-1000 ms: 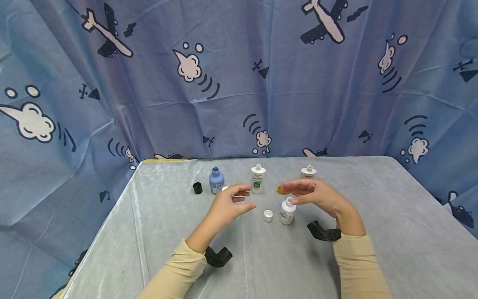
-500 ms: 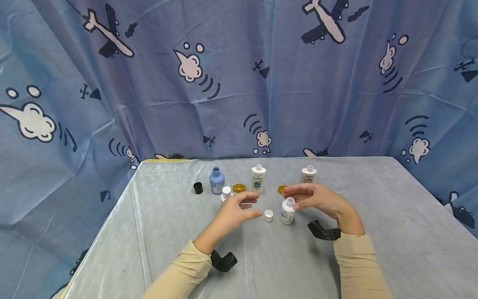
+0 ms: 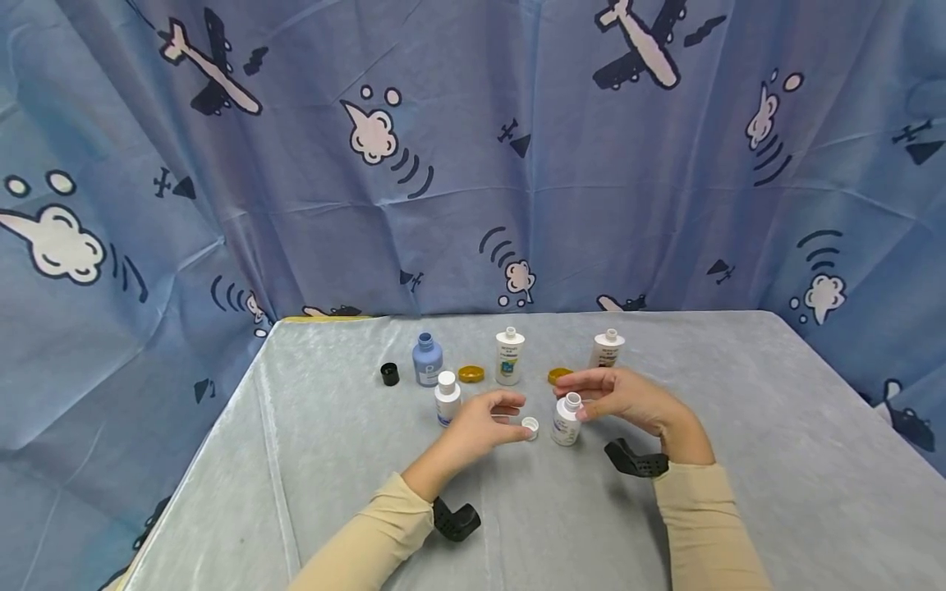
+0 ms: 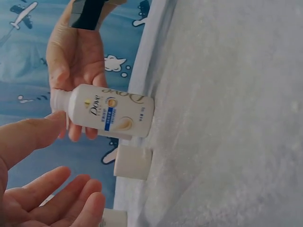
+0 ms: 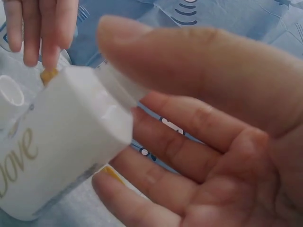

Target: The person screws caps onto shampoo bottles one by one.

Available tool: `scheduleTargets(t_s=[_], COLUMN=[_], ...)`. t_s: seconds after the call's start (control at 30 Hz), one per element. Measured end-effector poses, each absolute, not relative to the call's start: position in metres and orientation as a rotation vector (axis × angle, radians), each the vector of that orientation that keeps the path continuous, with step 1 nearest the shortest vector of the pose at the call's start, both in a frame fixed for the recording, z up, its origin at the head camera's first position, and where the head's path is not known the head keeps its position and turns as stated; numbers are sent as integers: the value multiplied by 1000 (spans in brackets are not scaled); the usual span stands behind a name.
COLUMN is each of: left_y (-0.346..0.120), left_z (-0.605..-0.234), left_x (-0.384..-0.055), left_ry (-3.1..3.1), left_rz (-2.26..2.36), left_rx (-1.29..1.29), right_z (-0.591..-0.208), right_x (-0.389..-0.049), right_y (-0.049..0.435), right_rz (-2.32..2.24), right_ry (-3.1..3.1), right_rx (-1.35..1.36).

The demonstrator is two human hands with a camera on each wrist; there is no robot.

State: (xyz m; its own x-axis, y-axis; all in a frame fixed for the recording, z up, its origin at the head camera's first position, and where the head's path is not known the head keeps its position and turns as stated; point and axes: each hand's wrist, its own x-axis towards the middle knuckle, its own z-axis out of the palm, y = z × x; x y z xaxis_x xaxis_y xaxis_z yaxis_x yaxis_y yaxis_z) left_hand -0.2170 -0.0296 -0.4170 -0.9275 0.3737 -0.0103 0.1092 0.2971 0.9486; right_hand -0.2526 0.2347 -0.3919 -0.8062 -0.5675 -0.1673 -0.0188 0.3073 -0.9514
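An uncapped white Dove bottle (image 3: 566, 425) stands upright on the grey cloth. My right hand (image 3: 628, 402) is beside it, with the thumb at its neck and the fingers loosely spread behind. In the right wrist view the bottle (image 5: 71, 137) lies in front of that loose palm. Left of the bottle sits a small white cap (image 3: 530, 428), its hollow side up. My left hand (image 3: 476, 427) hovers at the cap, thumb and fingers apart. The left wrist view shows the cap (image 4: 133, 161) on the cloth between bottle and left fingers.
Behind the hands stand a blue bottle (image 3: 427, 361), a capped white bottle (image 3: 447, 398) and two open white bottles, one central (image 3: 509, 358), one further right (image 3: 606, 349). A black cap (image 3: 389, 374) and two amber lids, left (image 3: 471, 374) and right (image 3: 559, 375), lie among them.
My left hand has moved right and slightly nearer to me, up to the white cap, uncovering the capped white bottle and left amber lid. My right hand has hardly moved.
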Motion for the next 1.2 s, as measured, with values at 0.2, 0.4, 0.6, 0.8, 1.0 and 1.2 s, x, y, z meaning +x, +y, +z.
scheduleTargets(t_s=[0.2,0.4,0.6,0.8,1.0,1.2], left_y=[-23,-19,-20,-21,-21,-20], left_z=[-422,-427,-433,-439,-444,-446], left_x=[-223,-228,-229,-230,-231,-232], left_ry=[2339,2336,2335,2351,2321,2313], left_rz=[1593,1563,1577,1570,1593,1599], left_rx=[438,442,439,427,429,455], right_z=[-395,-398,-399,-400,-404,-407], right_x=[-253,-254,-254,-255,-258,-259], right_y=[235,236,233,231,232,235], right_rz=[-1535,-1503,-1477,-1474,-1511,-1525], right_ry=[2095,2111,2110,2095,2031,1986], right_rx=[-511,-530,-533,-531,-516,-514])
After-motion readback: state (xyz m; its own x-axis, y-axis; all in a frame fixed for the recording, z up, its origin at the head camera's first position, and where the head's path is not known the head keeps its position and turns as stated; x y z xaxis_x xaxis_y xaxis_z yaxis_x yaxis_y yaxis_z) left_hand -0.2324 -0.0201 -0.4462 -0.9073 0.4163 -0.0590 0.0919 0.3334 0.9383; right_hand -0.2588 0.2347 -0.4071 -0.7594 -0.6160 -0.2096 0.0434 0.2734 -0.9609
